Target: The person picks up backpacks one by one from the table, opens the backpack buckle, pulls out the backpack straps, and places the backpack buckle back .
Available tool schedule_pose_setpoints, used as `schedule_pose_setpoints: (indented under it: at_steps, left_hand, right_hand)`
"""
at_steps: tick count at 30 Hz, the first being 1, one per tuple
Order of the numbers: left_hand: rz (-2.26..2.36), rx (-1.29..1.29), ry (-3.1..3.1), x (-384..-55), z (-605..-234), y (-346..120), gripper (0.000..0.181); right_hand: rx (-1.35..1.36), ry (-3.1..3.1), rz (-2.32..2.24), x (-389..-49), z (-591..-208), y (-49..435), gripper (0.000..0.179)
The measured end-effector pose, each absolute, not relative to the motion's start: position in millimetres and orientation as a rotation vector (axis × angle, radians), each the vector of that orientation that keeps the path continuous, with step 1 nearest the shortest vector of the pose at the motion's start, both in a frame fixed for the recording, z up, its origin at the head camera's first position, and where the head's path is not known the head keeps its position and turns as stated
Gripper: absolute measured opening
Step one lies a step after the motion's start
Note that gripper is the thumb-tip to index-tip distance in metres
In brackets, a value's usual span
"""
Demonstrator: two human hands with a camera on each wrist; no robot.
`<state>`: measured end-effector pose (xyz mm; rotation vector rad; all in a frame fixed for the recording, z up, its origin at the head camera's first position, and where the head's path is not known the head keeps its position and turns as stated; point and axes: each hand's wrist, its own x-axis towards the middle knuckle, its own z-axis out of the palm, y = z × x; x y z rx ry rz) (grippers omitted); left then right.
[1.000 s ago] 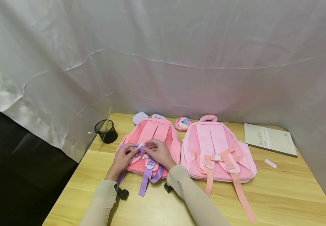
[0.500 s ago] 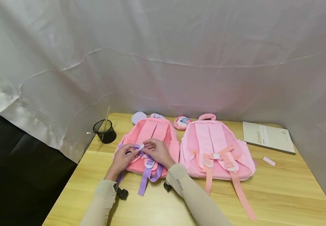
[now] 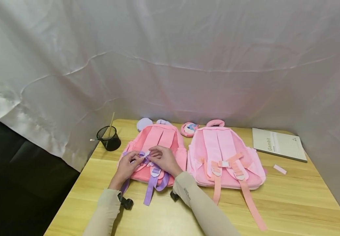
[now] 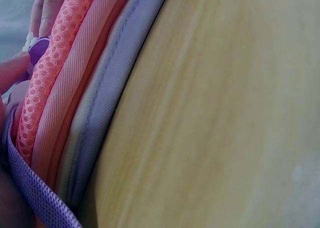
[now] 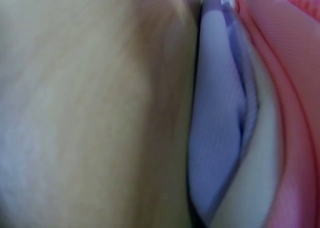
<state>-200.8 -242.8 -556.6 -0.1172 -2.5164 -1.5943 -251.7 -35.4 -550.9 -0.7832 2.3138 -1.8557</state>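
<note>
A coral backpack (image 3: 155, 134) lies with its shoulder straps up on the wooden table, purple webbing (image 3: 148, 193) trailing off its near edge. Over its middle, both hands hold a white plastic buckle (image 3: 147, 153) on purple webbing. My left hand (image 3: 127, 166) pinches the webbing side, thumb and fingers together. From the other side, my right hand (image 3: 166, 160) pinches at the buckle, its fingers partly covering it. In the left wrist view, the left thumb (image 4: 14, 70) is beside purple webbing. The right wrist view shows the backpack's lavender edge (image 5: 215, 103) but not the grip.
A pink backpack (image 3: 198, 157) lies close on the right, its orange straps (image 3: 251, 205) fastened by a white buckle (image 3: 224, 164). A black mesh pen cup (image 3: 113, 143) stands left. At right are a Gambit notebook (image 3: 279, 145) and a small pale pink block (image 3: 280, 169).
Both hands stay over the coral backpack, with slight finger shifts at the buckle and webbing. The head view has moved a little; the other objects stay put.
</note>
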Motion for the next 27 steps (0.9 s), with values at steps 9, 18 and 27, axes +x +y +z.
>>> schedule_pose_setpoints:
  at_steps: [9,18,27]
  left_hand:
    - [-1.568,-0.102,-2.537,-200.0,-557.8,-243.8,0.02]
    - [-1.517,-0.126,-2.568,-199.6,-557.9,-243.9,0.02]
    - [-1.447,-0.189,-2.588,-200.1,-555.5,-243.2,0.02]
  right_hand:
    - [-0.777,2.304,-1.858,-251.0,-549.7,-36.5,0.036]
    - [-0.795,2.311,-1.842,-250.3,-550.1,-36.4,0.036]
    - [-0.823,2.478,-1.675,-251.3,-550.0,-38.2,0.018]
